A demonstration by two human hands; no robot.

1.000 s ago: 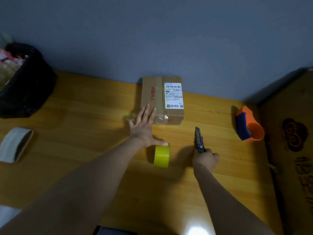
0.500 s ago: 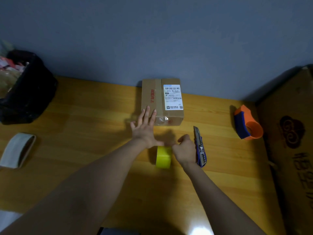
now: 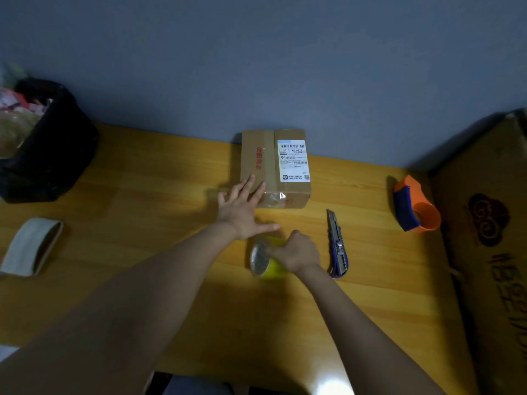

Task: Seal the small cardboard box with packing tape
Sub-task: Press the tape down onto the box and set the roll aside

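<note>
Head view, looking down on a yellow wooden counter (image 3: 119, 201) set against a grey-blue wall (image 3: 256, 58). The small cardboard box (image 3: 263, 166) sits at the far edge of the counter, touching or nearly touching the wall, closed, with a strip of tape already running along its top seam, red printed characters on the left half and a white shipping label (image 3: 293, 160) on the right half.

The left hand (image 3: 242, 210) lies flat and spread, palm down, its fingers (image 3: 250, 185) stretched out over the near left corner of the box and the thumb pointing right; it holds nothing. The right hand (image 3: 298, 252) is curled round a yellow roll of tape (image 3: 266, 266), which is tilted so that its shiny open side faces left and up. The roll is just in front of the box, close under the left thumb. Whether the roll is clear of the counter cannot be told.

A box cutter (image 3: 336, 243) with a purple body lies on the counter just to the right of the right hand, blade end pointing away toward the wall. Farther right stands an orange and blue tape dispenser (image 3: 413, 208), beside a large brown carton (image 3: 490, 240) with dark print. At the far left are a black bin bag (image 3: 54, 149) and, nearer, a pale roll of wide tape (image 3: 28, 246) lying on its side.
</note>
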